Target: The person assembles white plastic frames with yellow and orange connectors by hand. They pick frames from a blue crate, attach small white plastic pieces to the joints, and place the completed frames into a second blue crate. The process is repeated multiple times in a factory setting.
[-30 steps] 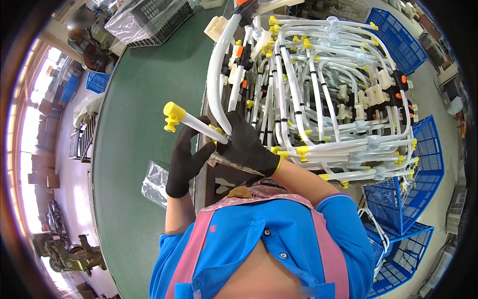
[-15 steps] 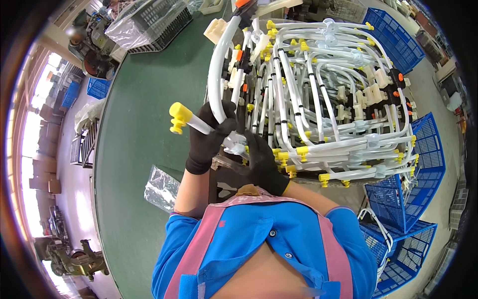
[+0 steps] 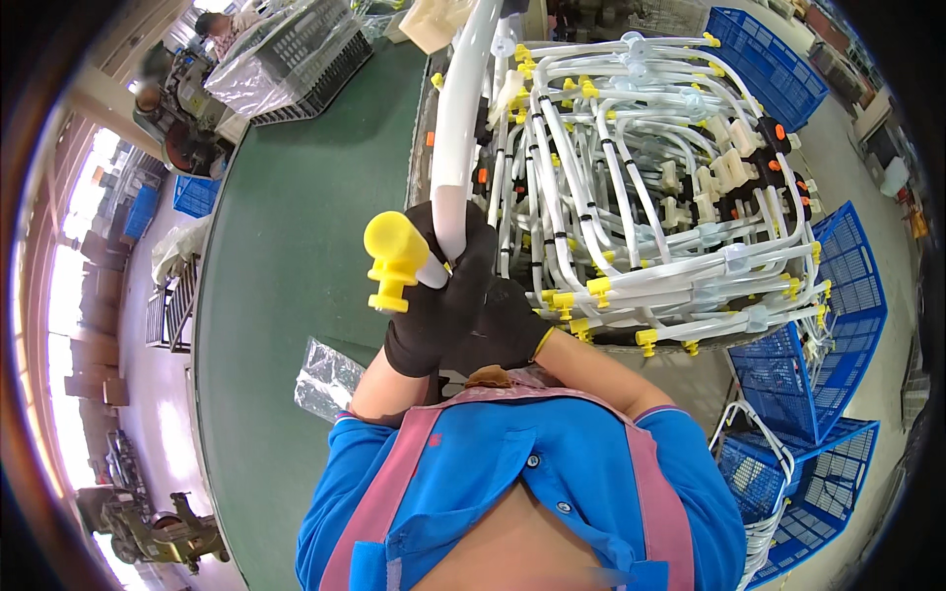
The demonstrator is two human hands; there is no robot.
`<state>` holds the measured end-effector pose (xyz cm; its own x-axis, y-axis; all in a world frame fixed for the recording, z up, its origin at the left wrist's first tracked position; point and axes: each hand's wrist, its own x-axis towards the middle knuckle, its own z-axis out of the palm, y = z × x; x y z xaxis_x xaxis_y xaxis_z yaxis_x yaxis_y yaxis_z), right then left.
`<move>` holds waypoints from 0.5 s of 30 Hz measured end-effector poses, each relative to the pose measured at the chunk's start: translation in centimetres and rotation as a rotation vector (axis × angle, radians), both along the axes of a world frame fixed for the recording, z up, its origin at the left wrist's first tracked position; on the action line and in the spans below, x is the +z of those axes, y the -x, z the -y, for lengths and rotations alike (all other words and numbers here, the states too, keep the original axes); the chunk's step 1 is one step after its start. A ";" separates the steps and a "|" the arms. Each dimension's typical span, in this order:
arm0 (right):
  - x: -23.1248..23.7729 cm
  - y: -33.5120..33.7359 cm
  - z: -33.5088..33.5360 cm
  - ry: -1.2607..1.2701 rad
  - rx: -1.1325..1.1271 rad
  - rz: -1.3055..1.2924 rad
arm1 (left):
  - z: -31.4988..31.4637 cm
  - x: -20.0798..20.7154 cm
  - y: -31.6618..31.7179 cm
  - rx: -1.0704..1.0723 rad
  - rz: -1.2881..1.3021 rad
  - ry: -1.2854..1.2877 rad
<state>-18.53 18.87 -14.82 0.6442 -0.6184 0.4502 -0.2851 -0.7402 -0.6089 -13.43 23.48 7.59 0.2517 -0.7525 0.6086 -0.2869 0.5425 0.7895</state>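
My left hand, in a black glove, is closed around a white plastic tube. The tube rises toward the upper edge of the picture, with a cream-coloured block beside its upper part. A yellow end fitting on a short white tube end pokes out to the left of that hand. My right hand, also black-gloved, is pressed close against the right side of the left one. Its fingers are hidden, so what they hold does not show. Just right of both hands lies a pile of white tube assemblies with yellow, black and cream fittings.
A green tabletop stretches along the left, with a clear plastic bag near my left forearm. A grey crate under plastic film stands at the far left. Blue crates stand on the right. Another person is far off.
The held tube has swung more upright and nearer, its yellow fitting now turned toward me. My hands have come together; the clear fitting seen between them earlier is now hidden.
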 end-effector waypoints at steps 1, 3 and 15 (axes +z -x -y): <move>-0.1 -0.2 0.5 -0.017 0.024 -0.021 | 0.1 -0.1 0.3 0.006 -0.061 -0.030; -1.0 -0.5 1.3 -0.019 0.089 0.056 | 0.5 -0.2 0.7 0.044 -0.041 -0.052; -20.2 -5.4 4.6 -0.368 0.194 0.082 | -0.3 -7.0 1.1 0.123 0.337 -0.017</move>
